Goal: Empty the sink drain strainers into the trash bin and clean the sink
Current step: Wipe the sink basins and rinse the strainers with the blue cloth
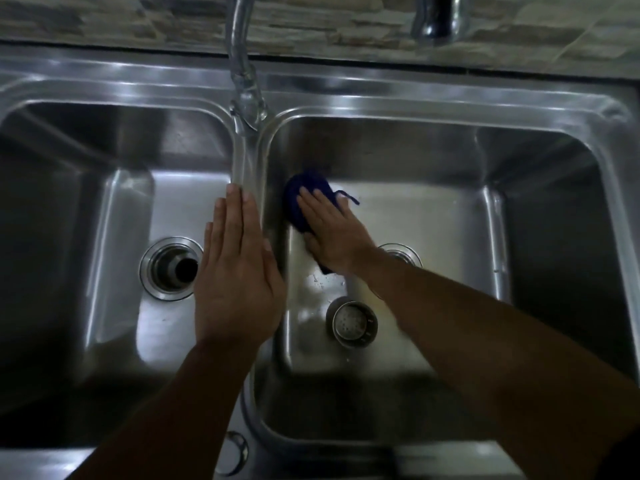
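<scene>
A stainless double sink [433, 98] fills the view. My right hand [332, 233] presses a dark blue scrubbing cloth [304, 197] flat against the left side of the right basin's floor. My left hand [239, 271] lies flat, fingers together, on the divider between the two basins and holds nothing. A metal drain strainer [352, 322] stands loose on the right basin's floor, near my right forearm. The right basin's drain [401, 254] is mostly hidden behind my wrist. The left basin's drain [171, 268] is uncovered, with no strainer in it.
A curved faucet spout [242, 64] hangs over the divider at the back. A second chrome fitting [438, 19] stands at the back right against a stone-tiled wall. A small round fitting [235, 452] sits on the sink's front rim.
</scene>
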`<move>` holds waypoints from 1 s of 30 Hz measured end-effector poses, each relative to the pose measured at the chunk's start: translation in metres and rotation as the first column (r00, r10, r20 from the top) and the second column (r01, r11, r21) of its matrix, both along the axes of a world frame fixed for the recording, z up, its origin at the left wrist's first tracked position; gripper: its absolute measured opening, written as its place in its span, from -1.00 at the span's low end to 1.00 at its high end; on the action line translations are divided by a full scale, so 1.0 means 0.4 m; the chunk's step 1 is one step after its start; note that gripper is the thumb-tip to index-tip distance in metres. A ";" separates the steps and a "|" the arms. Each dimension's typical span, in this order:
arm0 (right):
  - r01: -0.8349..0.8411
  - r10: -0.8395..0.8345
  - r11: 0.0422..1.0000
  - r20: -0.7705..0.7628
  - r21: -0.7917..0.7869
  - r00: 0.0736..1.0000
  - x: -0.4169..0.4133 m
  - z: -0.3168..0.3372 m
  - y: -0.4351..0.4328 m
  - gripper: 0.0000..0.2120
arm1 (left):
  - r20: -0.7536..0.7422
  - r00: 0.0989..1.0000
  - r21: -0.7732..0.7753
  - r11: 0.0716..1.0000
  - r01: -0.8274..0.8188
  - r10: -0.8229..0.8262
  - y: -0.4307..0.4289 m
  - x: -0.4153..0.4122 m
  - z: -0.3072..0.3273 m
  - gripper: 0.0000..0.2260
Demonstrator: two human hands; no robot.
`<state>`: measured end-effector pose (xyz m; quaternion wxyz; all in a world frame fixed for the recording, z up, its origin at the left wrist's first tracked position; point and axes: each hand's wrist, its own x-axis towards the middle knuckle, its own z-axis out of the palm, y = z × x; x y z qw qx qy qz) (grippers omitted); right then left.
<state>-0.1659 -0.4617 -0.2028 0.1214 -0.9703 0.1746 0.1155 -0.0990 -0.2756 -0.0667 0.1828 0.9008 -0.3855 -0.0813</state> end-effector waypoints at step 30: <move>0.030 -0.024 0.991 -0.046 0.129 0.999 -0.121 0.012 -0.046 -0.32 | 0.006 1.000 -0.062 0.998 0.020 -0.020 -0.004 -0.009 0.007 -0.48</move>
